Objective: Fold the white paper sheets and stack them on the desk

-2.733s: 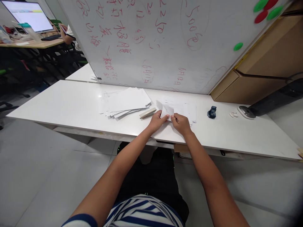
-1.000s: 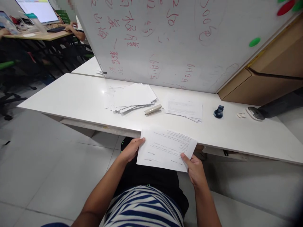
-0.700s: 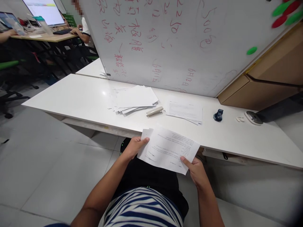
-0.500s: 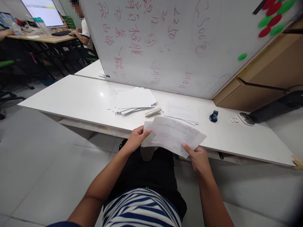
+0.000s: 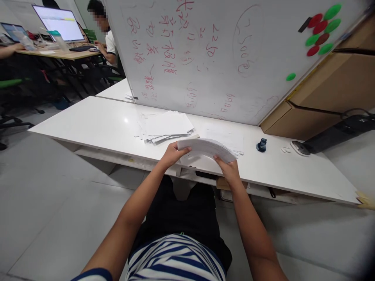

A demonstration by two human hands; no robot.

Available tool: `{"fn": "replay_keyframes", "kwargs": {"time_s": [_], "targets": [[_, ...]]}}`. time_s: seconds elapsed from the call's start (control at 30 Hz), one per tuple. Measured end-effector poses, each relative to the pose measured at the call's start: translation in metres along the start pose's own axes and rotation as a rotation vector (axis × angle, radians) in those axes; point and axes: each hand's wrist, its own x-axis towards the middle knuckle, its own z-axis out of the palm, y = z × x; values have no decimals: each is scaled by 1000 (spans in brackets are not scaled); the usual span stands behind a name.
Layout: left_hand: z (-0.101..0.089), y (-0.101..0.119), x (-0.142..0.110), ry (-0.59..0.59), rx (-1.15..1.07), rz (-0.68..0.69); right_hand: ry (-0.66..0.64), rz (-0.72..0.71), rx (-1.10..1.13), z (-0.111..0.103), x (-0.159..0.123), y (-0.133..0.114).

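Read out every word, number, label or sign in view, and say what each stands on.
"6月11日": red handwriting, turned sideways, on the whiteboard.
"6月12日": same board, to the right of it.
"2250": same board, higher up.
"500": same board, inside a drawn loop, marks beside it unclear.
Other red writing there: too unclear to quote surely.
Print on the held sheets and text on the monitor: too small or blurred.

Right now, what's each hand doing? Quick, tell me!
Left hand: closed on one end of the bent paper, thumb on top.
Right hand: closed on the other end of the same paper, thumb on top too.
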Motion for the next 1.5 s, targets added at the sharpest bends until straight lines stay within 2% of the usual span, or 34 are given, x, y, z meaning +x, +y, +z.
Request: {"fn": "replay_keyframes", "kwargs": {"time_s": [0.13, 0.27, 0.33, 0.47, 0.57, 0.7, 0.77, 0.9, 1.07, 1.13, 1.23, 1.37, 1.5], "targets": [[3, 2, 1, -17, -11, -18, -51, 34, 33, -3, 0, 1], [11, 1, 2, 49, -2, 60, 24, 91, -25, -7, -6, -2], [13, -3, 3, 48, -17, 34, 33, 79, -62, -8, -11, -4], [15, -11, 5, -37, -99, -50, 55, 41, -65, -7, -19, -6], [16, -10, 4, -28, -108, -63, 89, 75, -24, -5, -21, -5], [16, 3, -2, -62, 38, 120, 147, 72, 22, -2, -22, -1], [15, 7, -4, -67, 72, 152, 157, 72, 26, -1, -21, 2], [14, 1, -3, -47, 7, -1, 100, 70, -10, 1, -19, 11], [17, -8, -5, 22, -11, -32, 82, 19, -98, -1, -21, 20], [18, -4, -6, 22, 60, -5, 94, -10, -174, -7, -27, 21], [21, 6, -4, 37, 282, 93, 173, -31, -260, -23, -39, 25], [29, 11, 12, 168, 631, 235, 345, 132, -188, -46, -53, 39], [37, -2, 36, 131, 997, 322, 420, 241, -39, -58, -60, 55]]}}
